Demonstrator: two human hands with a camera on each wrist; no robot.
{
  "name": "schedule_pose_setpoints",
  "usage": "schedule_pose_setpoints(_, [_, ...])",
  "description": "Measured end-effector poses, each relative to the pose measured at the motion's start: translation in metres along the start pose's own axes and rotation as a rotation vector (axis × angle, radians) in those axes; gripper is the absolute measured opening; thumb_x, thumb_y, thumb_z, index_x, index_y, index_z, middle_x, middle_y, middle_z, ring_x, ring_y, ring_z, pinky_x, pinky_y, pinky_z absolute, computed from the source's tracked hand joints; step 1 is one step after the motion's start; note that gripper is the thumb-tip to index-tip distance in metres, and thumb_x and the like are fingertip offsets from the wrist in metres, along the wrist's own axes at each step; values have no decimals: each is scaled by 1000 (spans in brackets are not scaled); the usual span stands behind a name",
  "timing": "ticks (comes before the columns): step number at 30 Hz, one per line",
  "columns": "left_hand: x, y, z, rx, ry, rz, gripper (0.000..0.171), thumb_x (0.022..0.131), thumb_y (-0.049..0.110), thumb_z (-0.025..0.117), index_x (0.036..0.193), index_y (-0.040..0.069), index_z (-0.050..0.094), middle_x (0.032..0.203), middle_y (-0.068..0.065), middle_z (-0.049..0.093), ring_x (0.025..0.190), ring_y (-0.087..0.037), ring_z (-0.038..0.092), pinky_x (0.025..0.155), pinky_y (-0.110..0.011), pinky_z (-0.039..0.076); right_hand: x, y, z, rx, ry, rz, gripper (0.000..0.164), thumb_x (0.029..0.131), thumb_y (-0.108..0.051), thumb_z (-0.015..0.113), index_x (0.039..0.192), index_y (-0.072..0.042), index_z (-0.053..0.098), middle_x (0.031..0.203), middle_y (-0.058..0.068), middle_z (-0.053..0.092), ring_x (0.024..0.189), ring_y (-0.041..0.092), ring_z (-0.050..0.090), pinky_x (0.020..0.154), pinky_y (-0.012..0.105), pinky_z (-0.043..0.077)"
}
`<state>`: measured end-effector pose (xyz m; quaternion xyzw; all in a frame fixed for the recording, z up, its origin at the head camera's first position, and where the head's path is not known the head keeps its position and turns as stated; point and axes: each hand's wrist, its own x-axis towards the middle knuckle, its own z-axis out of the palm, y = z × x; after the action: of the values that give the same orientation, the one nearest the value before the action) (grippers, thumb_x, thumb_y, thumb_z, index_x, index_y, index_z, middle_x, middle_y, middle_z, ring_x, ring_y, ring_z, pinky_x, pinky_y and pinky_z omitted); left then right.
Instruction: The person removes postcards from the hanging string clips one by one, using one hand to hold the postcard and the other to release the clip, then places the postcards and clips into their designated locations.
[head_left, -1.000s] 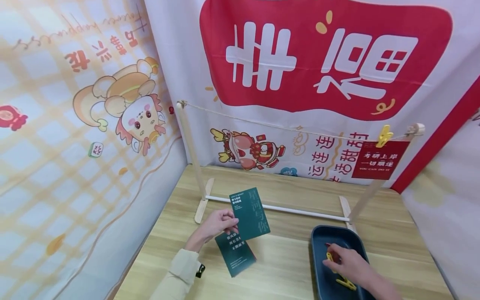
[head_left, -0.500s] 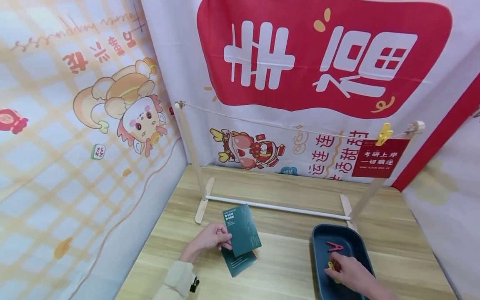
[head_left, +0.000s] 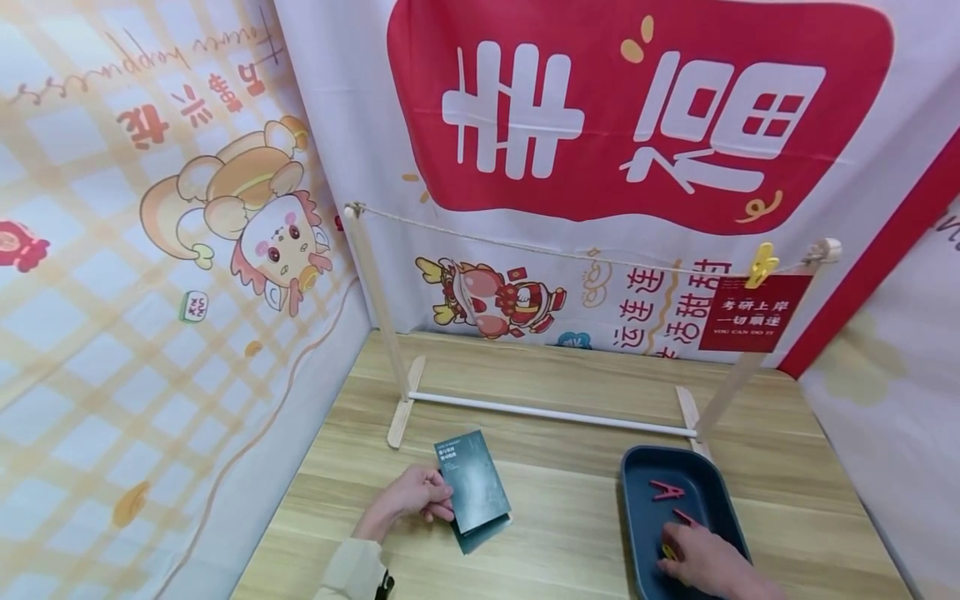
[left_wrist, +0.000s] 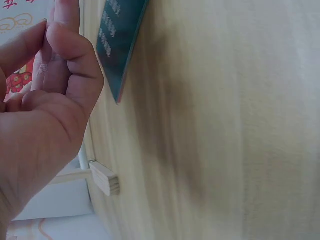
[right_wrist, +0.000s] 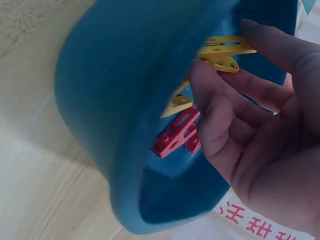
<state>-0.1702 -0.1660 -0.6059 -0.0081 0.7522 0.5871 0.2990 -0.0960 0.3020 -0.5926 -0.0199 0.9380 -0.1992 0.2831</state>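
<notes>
A dark green card (head_left: 474,483) with white print is pinched by its left edge between the thumb and fingers of my left hand (head_left: 414,493). Directly below it, mostly covered, lies another green card (head_left: 480,537) on the table; its printed face (left_wrist: 117,45) shows in the left wrist view. My right hand (head_left: 707,560) is down inside a dark blue tray (head_left: 628,517). Between its thumb and fingertips is a yellow clothespin (right_wrist: 227,49). Red clothespins (right_wrist: 175,137) and another yellow clothespin (right_wrist: 178,105) lie on the tray's floor.
A wooden frame (head_left: 382,308) with a string (head_left: 540,248) across its top stands behind the hands. Near its right post, a yellow clothespin (head_left: 761,265) holds a hanging red card (head_left: 750,317). Its white lower bar (head_left: 547,413) runs just above the wooden table (head_left: 555,533). Printed cloths hang behind and left.
My left hand has lowered the green card toward the card beneath, covering more of it. My right hand has shifted slightly toward the tray's near end with a yellow clothespin, uncovering the red ones.
</notes>
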Motion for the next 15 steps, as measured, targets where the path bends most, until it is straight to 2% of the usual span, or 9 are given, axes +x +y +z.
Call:
schedule_pose_setpoints(5, [-3,-7,0,-32,-5,-32,11,93,9,62,90,-1,59,78,-10,73,71,-20,75,50,-20,44,2,2,3,-30,-61,25,28,81,-35,79,91,-15,63,77,-1,58,69,18,52,64,39,47])
schedule_pose_setpoints(10, [-4,-14,0,-36,2,-60,9,92,8,63,89,0,59,78,-10,73,70,-20,74,50,-20,46,2,3,4,-80,-73,61,35,81,-34,79,102,-10,66,82,1,62,74,20,56,71,47,52])
schedule_pose_setpoints(15, [-3,-20,1,-40,6,-78,11,93,9,62,93,-1,60,80,-10,74,70,-20,75,50,-21,51,1,4,4,-115,-59,71,34,80,-34,79,100,-10,65,79,1,60,70,20,54,66,42,50])
